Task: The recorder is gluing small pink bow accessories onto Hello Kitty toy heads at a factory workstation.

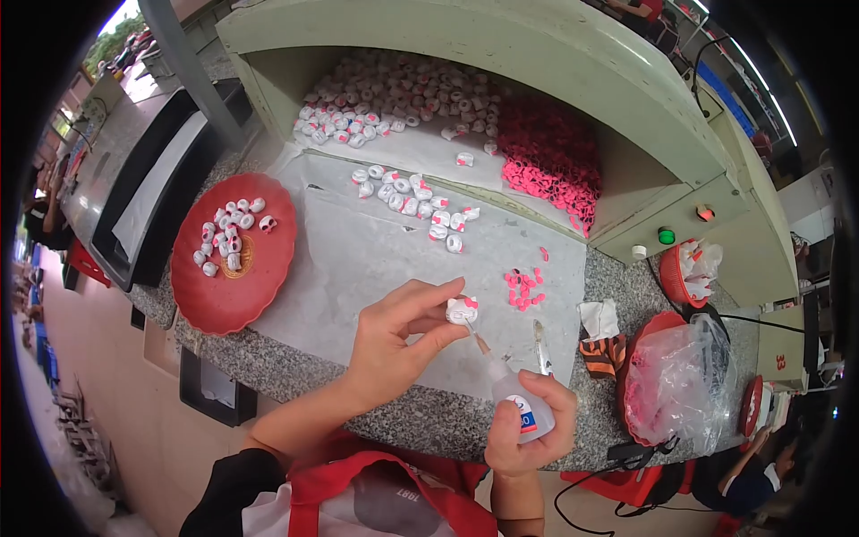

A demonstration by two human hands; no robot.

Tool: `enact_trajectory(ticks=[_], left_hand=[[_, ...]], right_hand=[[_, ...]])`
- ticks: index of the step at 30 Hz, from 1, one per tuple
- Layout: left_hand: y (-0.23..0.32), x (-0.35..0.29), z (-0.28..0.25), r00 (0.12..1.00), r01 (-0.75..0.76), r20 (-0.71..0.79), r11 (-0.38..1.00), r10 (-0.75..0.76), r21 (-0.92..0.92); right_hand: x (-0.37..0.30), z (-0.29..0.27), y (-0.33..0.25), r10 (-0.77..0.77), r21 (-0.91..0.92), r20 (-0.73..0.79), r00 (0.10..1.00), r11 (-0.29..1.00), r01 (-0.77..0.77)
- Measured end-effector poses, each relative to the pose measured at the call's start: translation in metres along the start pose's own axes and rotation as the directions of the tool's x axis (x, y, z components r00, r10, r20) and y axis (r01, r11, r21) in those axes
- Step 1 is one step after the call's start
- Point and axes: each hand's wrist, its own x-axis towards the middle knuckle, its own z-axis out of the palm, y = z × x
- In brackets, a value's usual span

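- The left hand (392, 338) pinches a small white piece (462, 311) between thumb and fingertips, holding it up over the middle of the paper sheet (344, 255).
- That white piece is rounded and glossy, with dark lines or hollows on its near face and bright pink patches along its upper edge; the finer detail is too small to make out.
- The right hand (522, 458) is closed around a squeeze bottle (506, 387), thumb on one side and fingers on the other.
- The bottle is pale and translucent, with a white, blue and red label on its body; it leans up to the left and narrows to a brownish nozzle with a thin tip.
- The thin tip reaches the lower edge of the white piece; whether they touch, I cannot tell.
- Just right of the piece, small flat pink bits (522, 292) lie loosely scattered on the paper.
- Beyond the hands, a cluster of similar white pieces (411, 206) sits on the paper, several showing pink patches.
- More white pieces with dark markings rest in the red scalloped plate (271, 291) on the left.
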Motion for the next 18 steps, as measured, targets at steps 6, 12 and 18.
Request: enact_trajectory(ticks=[6,12,18], left_hand=[[0.007,-0.002,0.002,0.997,0.039,-0.065,0.994,-0.045,-0.099],[0.008,-0.001,0.000,0.999,-0.019,-0.040,1.000,0.019,0.004],[0.010,-0.001,-0.004,0.999,-0.052,0.007,0.995,0.052,0.087]], right_hand=[[-0.001,0.002,-0.004,-0.009,-0.024,0.031,0.999,1.000,0.010],[-0.003,0.004,-0.005,0.076,-0.014,0.021,0.997,0.997,-0.076],[0.008,0.005,-0.001,-0.103,-0.040,0.070,0.992,0.994,0.106]])
